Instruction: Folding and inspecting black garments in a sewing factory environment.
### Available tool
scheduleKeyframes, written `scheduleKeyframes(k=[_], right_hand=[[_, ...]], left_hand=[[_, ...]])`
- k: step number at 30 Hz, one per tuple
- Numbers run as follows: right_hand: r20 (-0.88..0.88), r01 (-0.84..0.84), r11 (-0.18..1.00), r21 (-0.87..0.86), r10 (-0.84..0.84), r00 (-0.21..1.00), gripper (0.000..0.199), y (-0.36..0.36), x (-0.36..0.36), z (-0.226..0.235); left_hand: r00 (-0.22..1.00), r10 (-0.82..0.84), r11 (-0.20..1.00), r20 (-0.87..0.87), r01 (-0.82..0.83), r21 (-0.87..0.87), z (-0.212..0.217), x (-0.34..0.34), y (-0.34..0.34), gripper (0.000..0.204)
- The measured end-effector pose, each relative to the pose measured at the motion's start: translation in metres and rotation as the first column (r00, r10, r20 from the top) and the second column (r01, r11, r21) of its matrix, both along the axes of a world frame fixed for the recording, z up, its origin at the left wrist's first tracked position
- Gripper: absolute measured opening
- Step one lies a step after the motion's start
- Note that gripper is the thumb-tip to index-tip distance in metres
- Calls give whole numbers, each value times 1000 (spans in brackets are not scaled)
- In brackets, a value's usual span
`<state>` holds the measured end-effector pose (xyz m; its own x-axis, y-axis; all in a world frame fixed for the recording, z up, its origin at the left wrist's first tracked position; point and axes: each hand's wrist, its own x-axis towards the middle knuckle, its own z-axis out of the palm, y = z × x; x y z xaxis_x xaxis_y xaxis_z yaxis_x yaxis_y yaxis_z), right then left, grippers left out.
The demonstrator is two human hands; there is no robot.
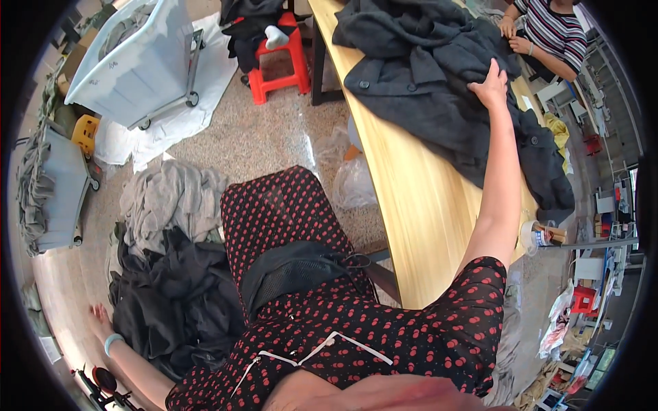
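A dark grey coat (pixel 404 103) with large buttons lies spread over the wooden table (pixel 425 233). My right hand (pixel 492 88) is stretched out to the coat's far right part, fingers spread and nothing gripped. Low on the left, my left hand (pixel 101 320) hangs out to the side with its fingers apart and holds nothing; a pale blue band circles that wrist. Beside it a heap of black garments (pixel 178 301) rests on the floor, with a pile of grey garments (pixel 168 202) just behind.
A white wheeled bin (pixel 130 75) and a second wheeled bin (pixel 65 198) with grey cloth stand left. A red stool (pixel 281 72) is by the table. Across the table sits another person (pixel 552 34) in a striped shirt. A tub of tools (pixel 534 236) is at the table's right edge.
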<state>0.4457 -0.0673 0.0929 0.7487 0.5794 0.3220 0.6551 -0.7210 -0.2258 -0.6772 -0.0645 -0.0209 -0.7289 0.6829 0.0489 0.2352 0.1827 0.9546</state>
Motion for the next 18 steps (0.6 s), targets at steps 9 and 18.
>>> scheduleKeyframes(k=[9,18], right_hand=[[-12,-1,965,-262,-2,1000,52,14,39,17],[-35,105,934,343,-99,994,37,-9,47,182]], left_hand=[[918,-213,959,334,262,-108,50,231,97,29],[844,-444,851,299,502,-154,49,291,120,23]])
